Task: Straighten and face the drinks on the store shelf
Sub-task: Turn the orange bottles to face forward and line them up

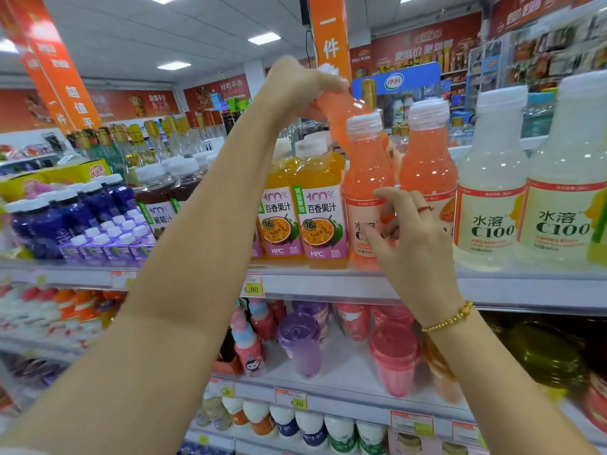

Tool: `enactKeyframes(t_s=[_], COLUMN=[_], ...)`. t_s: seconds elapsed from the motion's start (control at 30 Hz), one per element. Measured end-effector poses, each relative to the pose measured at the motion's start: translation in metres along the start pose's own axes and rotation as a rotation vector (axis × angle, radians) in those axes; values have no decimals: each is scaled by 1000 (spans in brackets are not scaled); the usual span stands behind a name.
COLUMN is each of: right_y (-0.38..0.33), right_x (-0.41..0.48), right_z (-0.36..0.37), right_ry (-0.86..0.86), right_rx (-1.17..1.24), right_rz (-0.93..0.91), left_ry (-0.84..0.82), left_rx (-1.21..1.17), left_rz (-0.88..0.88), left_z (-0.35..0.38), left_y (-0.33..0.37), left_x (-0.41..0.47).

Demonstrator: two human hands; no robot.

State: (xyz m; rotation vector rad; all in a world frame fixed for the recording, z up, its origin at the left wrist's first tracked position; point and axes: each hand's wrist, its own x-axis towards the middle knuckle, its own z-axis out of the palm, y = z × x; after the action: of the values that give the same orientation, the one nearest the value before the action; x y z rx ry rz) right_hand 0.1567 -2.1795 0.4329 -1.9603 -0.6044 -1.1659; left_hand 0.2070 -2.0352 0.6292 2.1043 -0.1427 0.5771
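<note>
The left hand (295, 87) grips a tilted pink bottle (341, 110) by its neck above the top shelf (328, 285). The right hand (414, 238), fingers loosely spread, touches the front pink bottle (366, 178) standing there. These full, smooth plastic bottles are probably heavy and slippery, so the neck is the safest hold.

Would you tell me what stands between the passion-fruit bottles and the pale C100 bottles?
Head view: two upright pink bottles stand there; the right hand touches the left one, the left hand holds a third bottle above.

Pink bottles (368, 178), orange juice bottles (323, 208), pale yellow bottles (489, 192), all white-capped.
</note>
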Motion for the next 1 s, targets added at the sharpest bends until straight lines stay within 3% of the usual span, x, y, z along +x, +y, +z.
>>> enactKeyframes(t_s=[0.17, 0.47, 0.83, 1.0], right_y=[-4, -6, -3, -24], right_x=[0, -2, -12, -23], right_z=[1, 2, 4, -17], right_ry=[22, 34, -16, -100], right_rx=[-107, -70, 12, 389], right_rz=[-12, -78, 2, 95], left_ry=[242, 441, 548, 484], left_rx=[-467, -912, -1152, -1144], left_rz=[-47, -133, -151, -209], left_z=[-30, -66, -85, -74], left_y=[-18, -60, -99, -122], left_x=[-17, -69, -133, -177])
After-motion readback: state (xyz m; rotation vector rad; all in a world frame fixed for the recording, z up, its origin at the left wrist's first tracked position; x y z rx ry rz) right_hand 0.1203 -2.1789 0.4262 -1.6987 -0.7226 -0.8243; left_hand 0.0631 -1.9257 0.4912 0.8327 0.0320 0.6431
